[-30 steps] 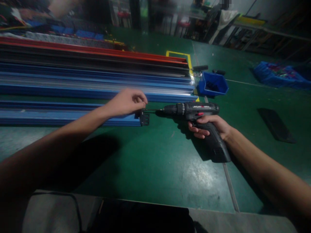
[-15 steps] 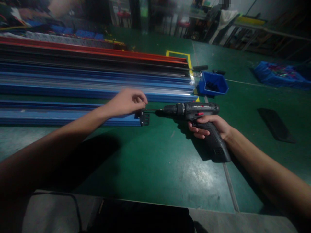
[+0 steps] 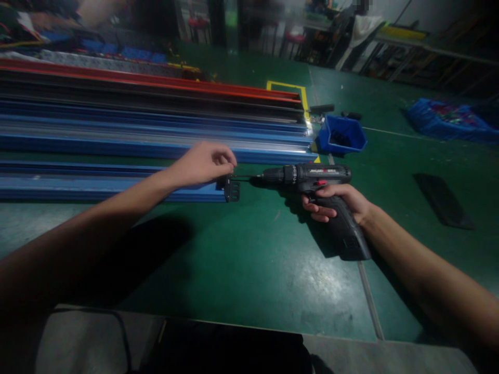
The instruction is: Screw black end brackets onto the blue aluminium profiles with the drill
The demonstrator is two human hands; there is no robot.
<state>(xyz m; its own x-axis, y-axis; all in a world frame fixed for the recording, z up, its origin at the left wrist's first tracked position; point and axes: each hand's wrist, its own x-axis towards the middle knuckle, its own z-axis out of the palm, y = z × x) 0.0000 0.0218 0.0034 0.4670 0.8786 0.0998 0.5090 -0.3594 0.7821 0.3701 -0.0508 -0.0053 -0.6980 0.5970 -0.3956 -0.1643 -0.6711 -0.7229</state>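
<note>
My right hand point(image 3: 331, 202) is wrapped round the handle of a black cordless drill point(image 3: 312, 176), which points left. Its long thin bit point(image 3: 244, 177) reaches a black end cap point(image 3: 233, 190) at the right end of a blue metal profile point(image 3: 195, 195). Above that end, my left hand point(image 3: 208, 163) is closed, thumb and fingers pinched together close to the bit's tip. Whatever lies between those fingertips is too small or hidden to name.
Behind lie more long profiles, blue, black and red point(image 3: 234, 88). A blue bin point(image 3: 343, 135) with dark small parts stands by their right ends. Farther right are a dark flat slab point(image 3: 442, 200) and blue trays point(image 3: 448, 119). Another person's arm point(image 3: 93, 13) shows at the upper left.
</note>
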